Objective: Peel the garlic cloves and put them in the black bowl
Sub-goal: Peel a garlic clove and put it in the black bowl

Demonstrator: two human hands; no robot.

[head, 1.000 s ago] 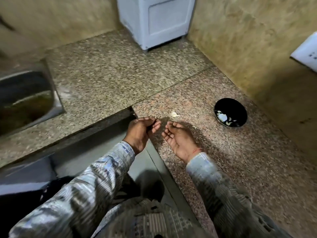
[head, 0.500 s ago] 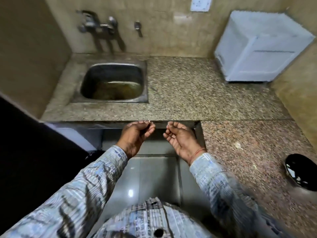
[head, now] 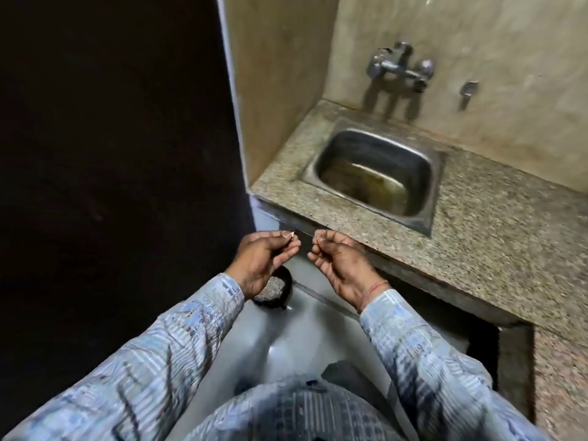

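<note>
Fig. Head view, looking down past both forearms in blue-grey patterned sleeves (head: 159, 361).

The left hand (head: 264, 262) and right hand (head: 342, 268) are hovering close together but not touching, a narrow gap lying between their fingertips. The left hand is pinching a small pale garlic scrap (head: 291, 242) between thumb and forefinger; whether it is skin or clove cannot be told. The right hand is curling its fingers with thumb and forefinger tips meeting; whether anything is held there cannot be told. A red thread (head: 375, 288) is circling the right wrist.

Directly beneath the left hand, a dark round container (head: 276, 289) with speckled grey contents is standing on the glossy grey floor (head: 254, 345).

The front edge of the speckled granite counter (head: 477, 243) is running diagonally from its left corner down to the right, passing just beyond the right hand's fingertips. A rectangular steel sink (head: 436, 192) is sitting in the counter, well back from that edge, under a chrome wall tap (head: 401, 66). A beige side wall (head: 273, 90) is closing the counter's left end; beyond it a dark, unlit surface (head: 111, 154) is filling the left side. Open floor is lying between the person and the counter's shadowed underside.
</note>
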